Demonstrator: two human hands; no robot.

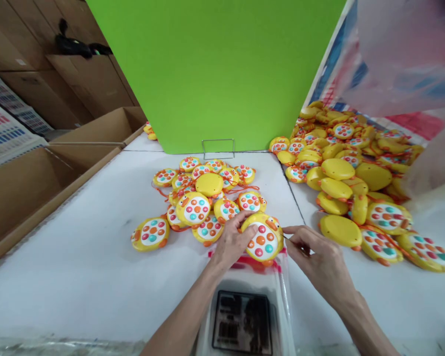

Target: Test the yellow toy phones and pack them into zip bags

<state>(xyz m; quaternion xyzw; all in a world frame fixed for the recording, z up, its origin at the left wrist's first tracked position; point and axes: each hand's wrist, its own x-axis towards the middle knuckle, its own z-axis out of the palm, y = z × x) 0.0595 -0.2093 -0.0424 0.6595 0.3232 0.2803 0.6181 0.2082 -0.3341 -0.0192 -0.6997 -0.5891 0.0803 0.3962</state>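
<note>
My left hand (230, 243) grips a yellow round toy (262, 238) with coloured buttons, holding it at the mouth of a clear plastic bag (244, 306) that lies flat on the white table. The bag has a red strip at its opening and a dark printed label. My right hand (317, 259) pinches the bag's open edge just right of the toy. A small heap of the same toys (203, 195) lies right behind my hands.
A large pile of yellow toys (356, 168) covers the table's right side. A green board (215, 74) stands upright at the back. Open cardboard boxes (40, 178) line the left edge. A blurred plastic sheet (404, 54) hangs at the top right.
</note>
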